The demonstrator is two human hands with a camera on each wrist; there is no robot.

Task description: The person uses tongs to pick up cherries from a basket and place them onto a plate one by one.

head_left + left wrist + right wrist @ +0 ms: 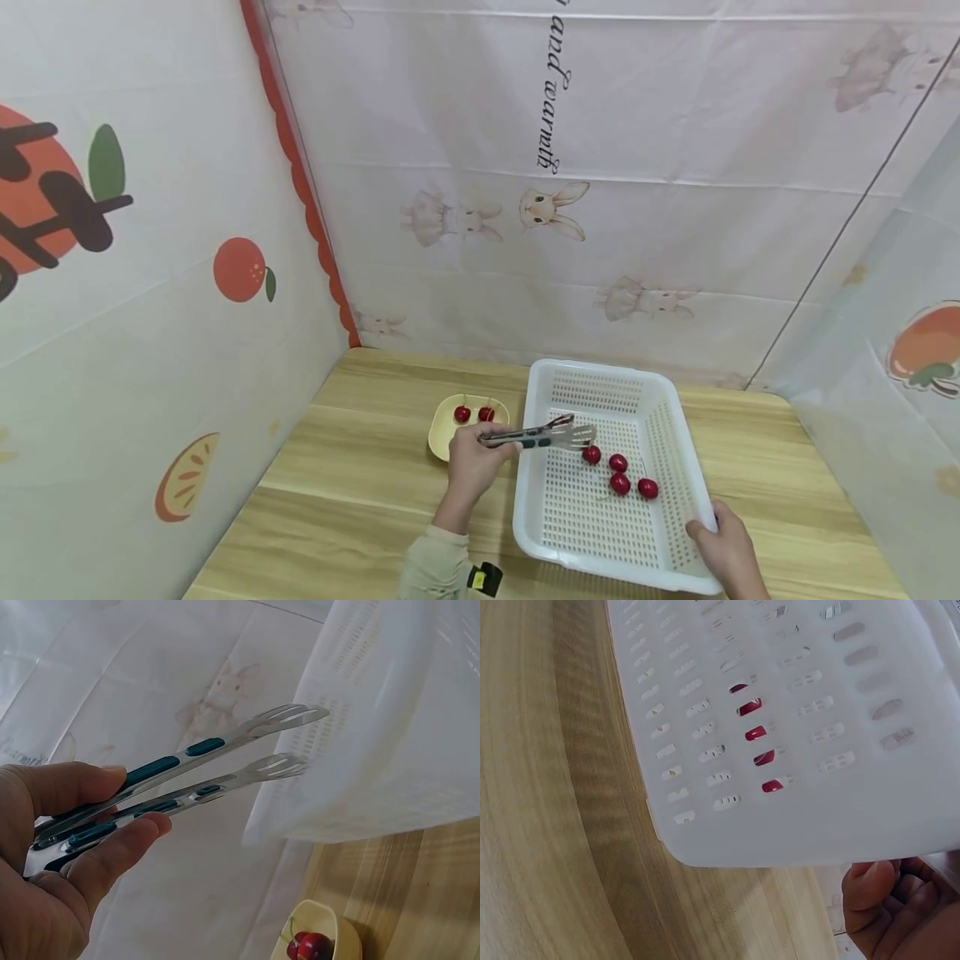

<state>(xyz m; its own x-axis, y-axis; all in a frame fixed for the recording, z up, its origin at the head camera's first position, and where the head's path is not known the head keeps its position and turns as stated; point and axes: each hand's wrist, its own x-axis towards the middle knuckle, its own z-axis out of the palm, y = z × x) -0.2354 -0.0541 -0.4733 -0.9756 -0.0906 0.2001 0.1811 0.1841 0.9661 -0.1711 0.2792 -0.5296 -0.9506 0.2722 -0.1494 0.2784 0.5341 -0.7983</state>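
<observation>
My left hand (474, 467) holds metal tongs (536, 437) with dark green grips, pinched between thumb and fingers. Their slotted tips stand apart over the white plastic basket (529, 500), as the left wrist view also shows. Inside the basket, several red cherries (619, 483) lie on the perforated floor, one close to the tong tips. With thumb and curled fingers, my right hand (726, 546) grips the basket's rim at its near right corner. Left of the basket sits a small yellow dish (442, 427) with two cherries (462, 413); my left hand partly covers it.
All this is on a wood-grain table (345, 467). A printed cloth wall (465, 275) rises behind it, with further printed walls on the left (187, 350) and right. A black strap with a yellow patch (483, 578) shows near my left sleeve.
</observation>
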